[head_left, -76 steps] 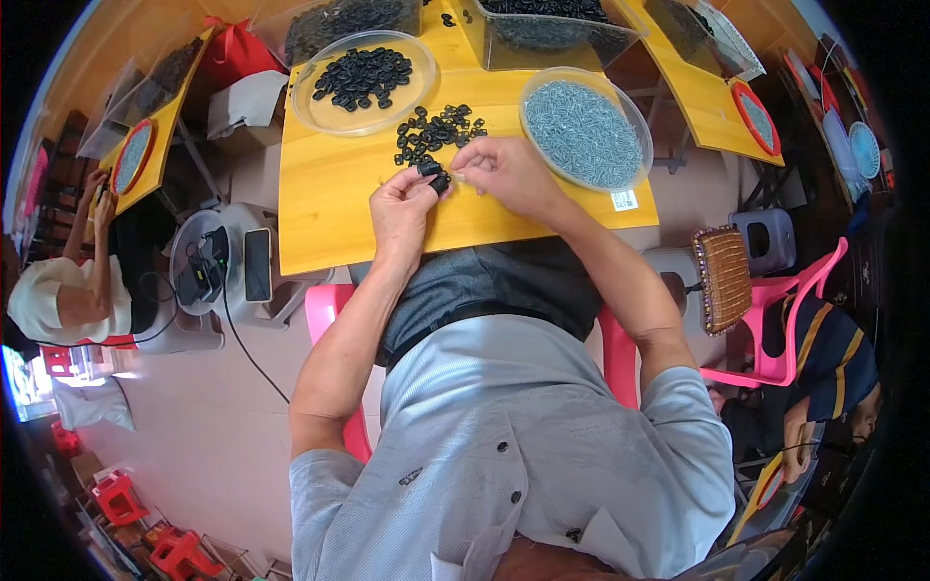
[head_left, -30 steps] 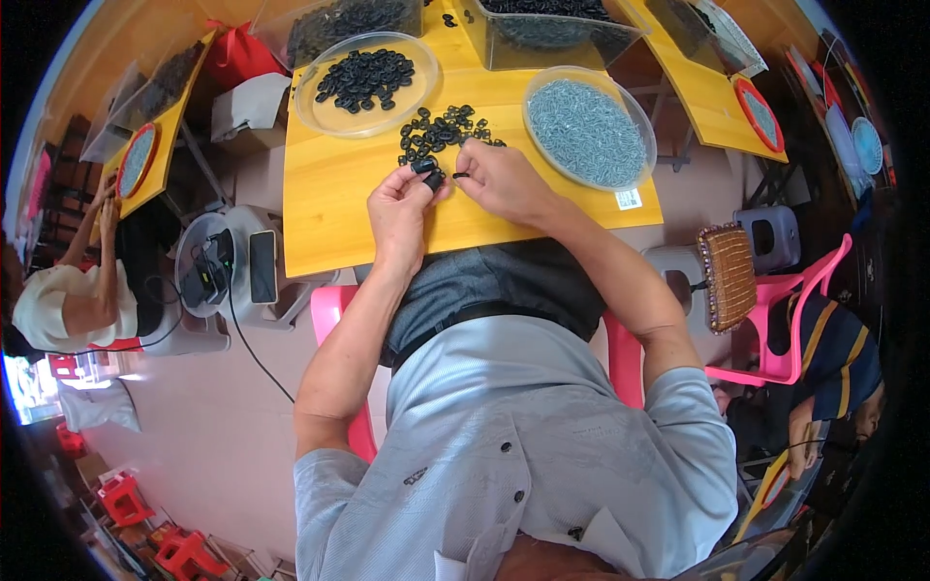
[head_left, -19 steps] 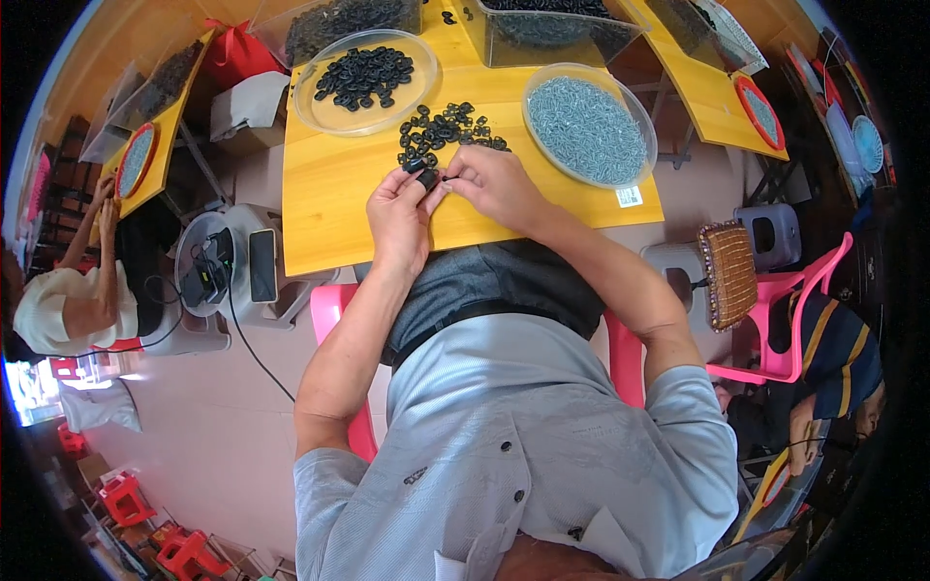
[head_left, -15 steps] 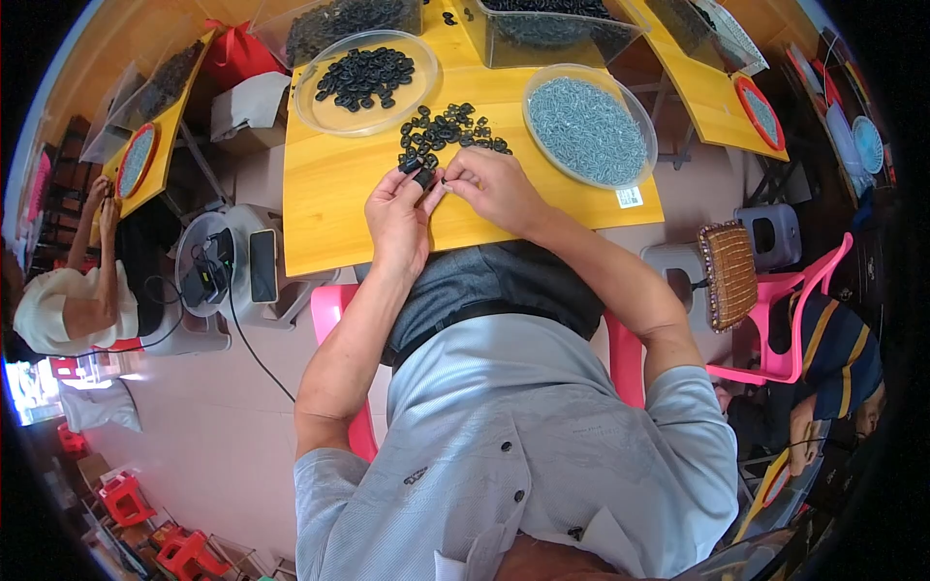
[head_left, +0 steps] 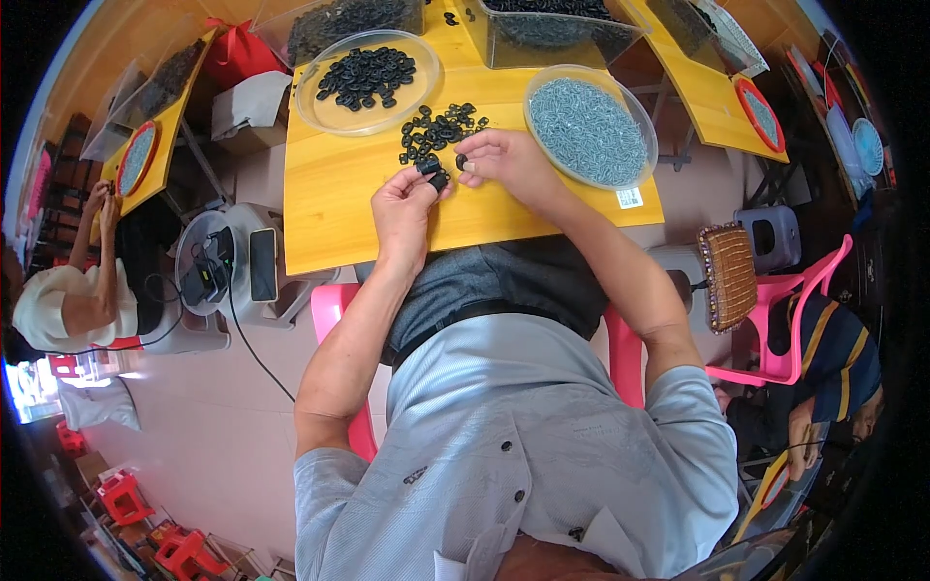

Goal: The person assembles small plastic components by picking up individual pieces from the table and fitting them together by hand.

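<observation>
My left hand [head_left: 405,205] pinches a few small black rings [head_left: 434,173] between thumb and fingers above the yellow table [head_left: 339,194]. My right hand [head_left: 504,162] is just to its right, fingertips closed on one small black ring [head_left: 461,161] at the edge of a loose pile of black rings [head_left: 438,129]. A clear round dish of black rings [head_left: 366,77] stands at the back left. A clear round dish of small grey metal parts [head_left: 589,130] stands right of my right hand.
Clear bins of black parts [head_left: 552,24] line the table's far edge. A stool with a phone and cables [head_left: 228,269] stands left of the table. A person sits at far left [head_left: 77,290], another at right [head_left: 823,358]. A woven basket [head_left: 728,276] rests on a stool.
My right hand slid from beside the left hand up to the loose pile and closed on a ring. My left hand stayed in place with its rings.
</observation>
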Demonstrator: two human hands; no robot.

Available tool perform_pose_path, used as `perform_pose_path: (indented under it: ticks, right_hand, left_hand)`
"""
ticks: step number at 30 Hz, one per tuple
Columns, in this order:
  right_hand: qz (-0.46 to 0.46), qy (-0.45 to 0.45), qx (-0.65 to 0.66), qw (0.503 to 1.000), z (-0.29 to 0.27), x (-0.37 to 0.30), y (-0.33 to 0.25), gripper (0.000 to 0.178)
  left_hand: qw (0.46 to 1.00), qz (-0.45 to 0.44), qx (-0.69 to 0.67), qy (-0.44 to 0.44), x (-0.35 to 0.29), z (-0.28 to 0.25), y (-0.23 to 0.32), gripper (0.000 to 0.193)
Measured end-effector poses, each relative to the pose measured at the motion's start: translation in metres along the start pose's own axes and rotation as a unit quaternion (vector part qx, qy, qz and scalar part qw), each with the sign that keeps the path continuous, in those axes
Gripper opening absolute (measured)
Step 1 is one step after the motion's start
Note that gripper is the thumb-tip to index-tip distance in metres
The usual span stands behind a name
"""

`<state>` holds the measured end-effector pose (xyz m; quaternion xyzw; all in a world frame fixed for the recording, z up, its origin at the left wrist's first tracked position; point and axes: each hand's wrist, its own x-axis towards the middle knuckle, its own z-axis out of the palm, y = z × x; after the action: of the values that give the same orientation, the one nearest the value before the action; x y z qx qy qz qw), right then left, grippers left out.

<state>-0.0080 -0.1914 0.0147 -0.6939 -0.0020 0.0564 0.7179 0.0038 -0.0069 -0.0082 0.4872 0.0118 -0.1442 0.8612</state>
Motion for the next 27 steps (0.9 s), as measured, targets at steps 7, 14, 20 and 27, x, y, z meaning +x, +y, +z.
perform_pose_path:
  ticks: [7, 14, 20, 27]
  right_hand:
    - [0.046, -0.021, 0.042, 0.998, -0.0016, -0.0009, -0.0039, 0.021]
    - [0.041, -0.036, 0.044, 0.998, -0.0028, 0.0006, 0.0012, 0.02]
    - [0.034, -0.041, 0.032, 0.998, -0.0042, 0.0013, 0.0022, 0.02]
    - [0.021, -0.05, 0.021, 0.998, 0.0002, 0.0005, 0.0038, 0.02]
  left_hand:
    - [0.999, -0.001, 0.051, 0.009, -0.0013, 0.0023, 0.0012, 0.015]
    - [0.999, -0.001, 0.05, 0.015, -0.0013, 0.0017, 0.0001, 0.014]
    - [0.998, 0.0, 0.065, 0.015, -0.0008, 0.0022, -0.0003, 0.013]
    - [0.996, -0.011, 0.091, 0.014, -0.0023, 0.0039, 0.0019, 0.017]
